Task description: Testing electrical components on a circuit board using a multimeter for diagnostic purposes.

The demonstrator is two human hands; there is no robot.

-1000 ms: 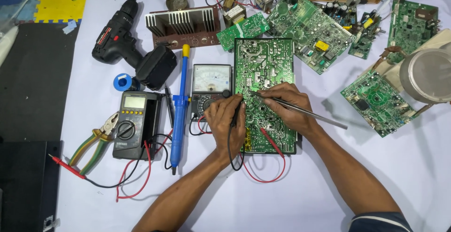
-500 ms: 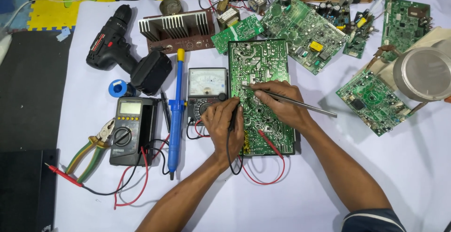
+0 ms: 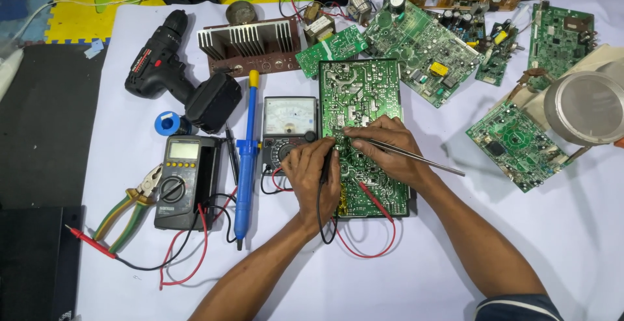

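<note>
Boards everywhere on this bench, but the one being worked on is the big green circuit board (image 3: 361, 110) lying flat on the white table cover (image 3: 455, 256), solder side up, right in the middle, just beside the analog meter (image 3: 289, 126). It looks stiff and light, though I'd guess fragile too: best gripped by the bare edges, never by the solder joints, and it would probably slide on that cover if nudged. Both hands rest on its lower half. Left hand (image 3: 316, 177) is closed around a black probe (image 3: 324, 168), tip down on the board, with its black lead trailing off below. Right hand (image 3: 387, 144) pinches a thin metal rod (image 3: 416, 157), maybe tweezers or a probe shaft, I can't tell, its point near the left fingertips. A red lead (image 3: 374, 201) runs across the board under the right wrist; those thin wires snag easily, I reckon
</note>
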